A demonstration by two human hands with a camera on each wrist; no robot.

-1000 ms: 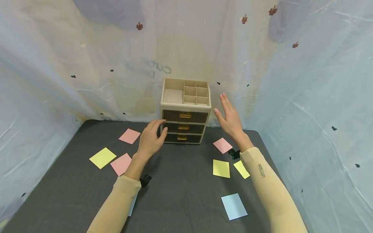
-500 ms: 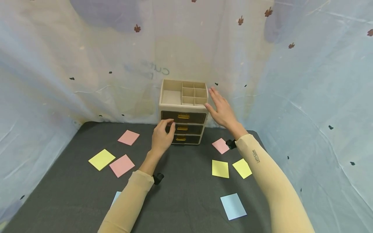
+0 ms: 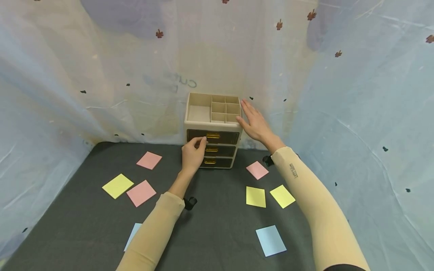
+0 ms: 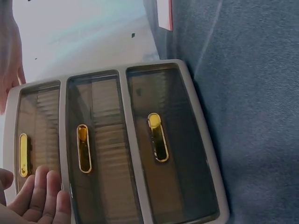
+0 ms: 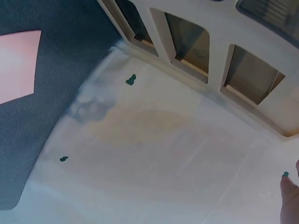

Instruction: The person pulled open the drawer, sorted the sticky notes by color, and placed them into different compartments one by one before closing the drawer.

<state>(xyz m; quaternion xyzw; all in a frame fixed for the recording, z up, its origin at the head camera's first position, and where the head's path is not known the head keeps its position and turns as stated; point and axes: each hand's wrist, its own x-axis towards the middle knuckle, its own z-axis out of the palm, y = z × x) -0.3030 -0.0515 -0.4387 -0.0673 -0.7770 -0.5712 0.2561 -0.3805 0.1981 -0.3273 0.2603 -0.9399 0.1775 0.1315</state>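
A beige desktop organizer point(image 3: 214, 124) stands at the table's back, with small compartments on top and three dark, see-through drawers below. All three drawers are closed. My left hand point(image 3: 192, 156) is at the front of the top drawer point(image 3: 196, 134), its fingertips just below the gold handle point(image 4: 24, 156). In the left wrist view its fingers point(image 4: 41, 193) are bent loosely, with the thumb apart from them. My right hand point(image 3: 256, 124) lies along the organizer's upper right side, fingers straight and thumb at the top edge. Only a bit of that hand shows in the right wrist view.
Pink point(image 3: 141, 193) and yellow point(image 3: 118, 186) paper squares lie left on the dark table point(image 3: 217, 218). A blue square point(image 3: 132, 236) is partly under the left sleeve. Pink point(image 3: 257, 170), yellow point(image 3: 255, 197) and blue point(image 3: 271, 241) squares lie right. A pale curtain point(image 3: 217, 49) hangs behind.
My left hand has moved right across the organizer's front to the top drawer's handle. My right hand has moved left from beside the organizer to its side.
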